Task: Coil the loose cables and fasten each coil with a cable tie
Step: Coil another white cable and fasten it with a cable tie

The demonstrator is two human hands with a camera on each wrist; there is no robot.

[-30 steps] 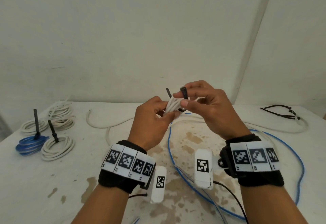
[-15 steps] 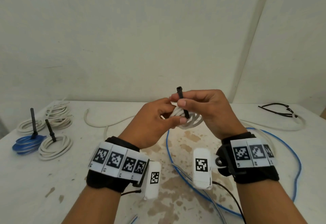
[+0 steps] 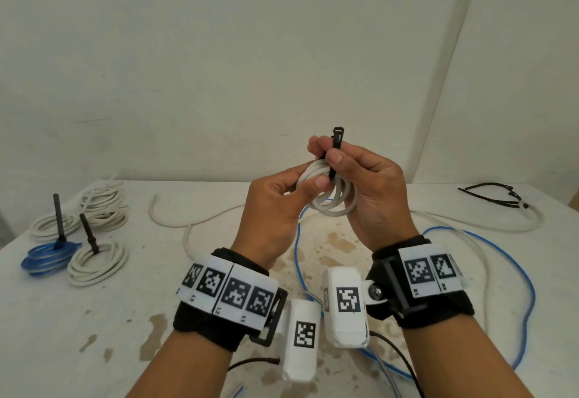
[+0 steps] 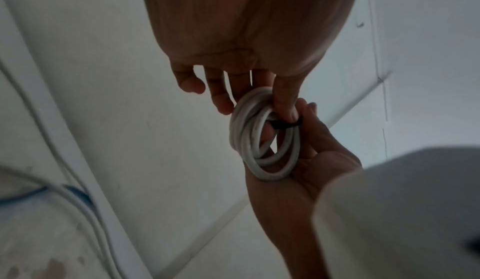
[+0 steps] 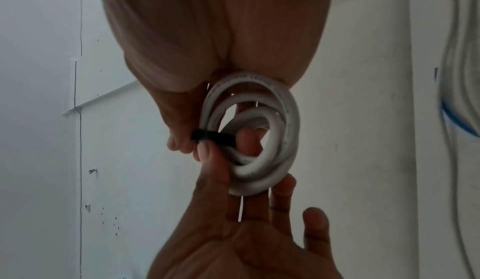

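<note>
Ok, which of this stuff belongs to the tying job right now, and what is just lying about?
In the job:
white coil, held by left hand
black cable tie, pinched by right hand
loose blue cable
loose white cable

Lying about:
tied coils
black cord

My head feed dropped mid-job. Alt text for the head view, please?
Both hands hold a small white cable coil above the table; the right hand pinches a black cable tie across it, the left hand steadying. Tied coils lie far left.
</note>
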